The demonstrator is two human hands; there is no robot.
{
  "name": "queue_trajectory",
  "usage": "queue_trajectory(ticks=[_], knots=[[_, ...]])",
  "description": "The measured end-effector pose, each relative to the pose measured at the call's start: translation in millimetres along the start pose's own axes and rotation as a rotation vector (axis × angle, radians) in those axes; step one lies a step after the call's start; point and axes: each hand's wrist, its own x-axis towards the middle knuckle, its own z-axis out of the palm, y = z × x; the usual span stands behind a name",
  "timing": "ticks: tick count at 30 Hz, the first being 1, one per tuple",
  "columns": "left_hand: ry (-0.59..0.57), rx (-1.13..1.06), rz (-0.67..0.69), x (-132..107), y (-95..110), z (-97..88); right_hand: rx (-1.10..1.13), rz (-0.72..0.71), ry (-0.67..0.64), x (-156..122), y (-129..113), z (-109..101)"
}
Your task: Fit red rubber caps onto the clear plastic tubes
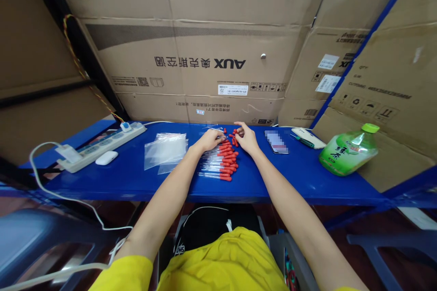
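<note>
My left hand (210, 139) is closed, its fingertips pinched on what looks like a clear glass dropper tube above the pile. My right hand (247, 139) has its fingers curled at the loose red rubber bulbs (235, 142), thumb and a finger pinched on one, while another finger stretches out. Below both hands lies a row of glass droppers (223, 163), their red bulbs to the right and clear tubes to the left. Clear plastic bags (167, 150) lie in a stack left of my left forearm. The palms hide part of the tubes and bulbs.
On the blue table (273, 177) are a phone (276, 142), a green-handled tool (305, 141) by a white object, and a green-labelled bottle (350, 150) at right. A power strip (102, 145) and white case (106, 158) sit at left. Cardboard (205, 82) walls the back.
</note>
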Motion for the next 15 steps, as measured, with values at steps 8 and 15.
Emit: queue_trajectory(ticks=[8, 15], knots=[[0.097, 0.011, -0.101, -2.8, 12.6, -4.5, 0.130, 0.089, -0.013, -4.1, -18.3, -0.8], [0.173, -0.086, -0.093, -0.9, 20.1, -0.4, 0.312, 0.069, 0.030, -2.5, -18.5, 4.4]])
